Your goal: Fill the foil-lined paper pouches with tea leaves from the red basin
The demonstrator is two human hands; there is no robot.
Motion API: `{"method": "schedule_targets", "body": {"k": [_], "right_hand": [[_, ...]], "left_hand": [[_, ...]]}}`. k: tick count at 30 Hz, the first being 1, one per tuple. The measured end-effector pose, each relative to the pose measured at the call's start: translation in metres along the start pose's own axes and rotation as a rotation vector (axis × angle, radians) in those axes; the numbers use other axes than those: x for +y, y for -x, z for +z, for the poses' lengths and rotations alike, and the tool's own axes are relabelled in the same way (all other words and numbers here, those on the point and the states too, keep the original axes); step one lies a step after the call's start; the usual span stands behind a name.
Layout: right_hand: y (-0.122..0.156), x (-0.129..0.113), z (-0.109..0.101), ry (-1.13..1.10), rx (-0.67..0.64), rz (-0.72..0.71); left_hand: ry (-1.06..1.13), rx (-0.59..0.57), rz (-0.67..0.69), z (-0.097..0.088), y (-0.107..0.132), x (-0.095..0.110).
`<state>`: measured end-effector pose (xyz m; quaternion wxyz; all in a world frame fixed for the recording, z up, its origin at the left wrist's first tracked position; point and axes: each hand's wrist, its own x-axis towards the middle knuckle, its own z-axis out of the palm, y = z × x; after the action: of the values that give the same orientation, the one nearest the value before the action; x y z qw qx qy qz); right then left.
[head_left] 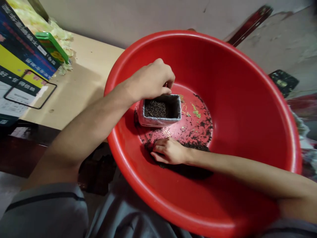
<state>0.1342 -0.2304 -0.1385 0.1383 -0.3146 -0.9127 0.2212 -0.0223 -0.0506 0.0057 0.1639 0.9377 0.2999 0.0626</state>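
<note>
A big red plastic basin [247, 99] rests on my lap. On its bottom stands a small grey square pot [158, 121] partly filled with dark soil. My left hand [151, 79] grips the pot's far rim, fingers curled over the edge. My right hand [168, 151] lies on the basin floor just in front of the pot, fingers curled over loose dark soil [198, 132] scattered there; what is under them is hidden.
A beige tabletop [84, 79] lies to the left, with a green box [52, 46] and printed dark-blue and yellow packaging [19, 62] on it. A dark wooden strip [250, 24] and a black object [283, 82] lie on the floor behind the basin.
</note>
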Motion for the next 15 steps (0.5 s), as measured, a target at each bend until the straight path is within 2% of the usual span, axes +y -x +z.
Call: {"method": "schedule_targets", "body": {"k": [3, 7, 11, 13, 15], "right_hand": [[-0.012, -0.014, -0.033, -0.186, 0.168, 0.0], [-0.027, -0.028, -0.077, -0.409, 0.411, 0.13], [-0.05, -0.014, -0.108, -0.428, 0.665, 0.267], [-0.066, 0.002, -0.115, -0.411, 0.784, 0.281], [-0.08, 0.019, -0.116, -0.418, 0.86, 0.273]], "left_hand": [[0.035, 0.035, -0.008, 0.004, -0.003, -0.006], [0.147, 0.049, -0.067, 0.006, -0.005, -0.012], [0.076, 0.095, -0.051, 0.002, -0.001, -0.013], [0.081, 0.022, -0.068, 0.0, 0.002, -0.011], [0.154, -0.123, -0.148, -0.002, 0.005, -0.007]]}}
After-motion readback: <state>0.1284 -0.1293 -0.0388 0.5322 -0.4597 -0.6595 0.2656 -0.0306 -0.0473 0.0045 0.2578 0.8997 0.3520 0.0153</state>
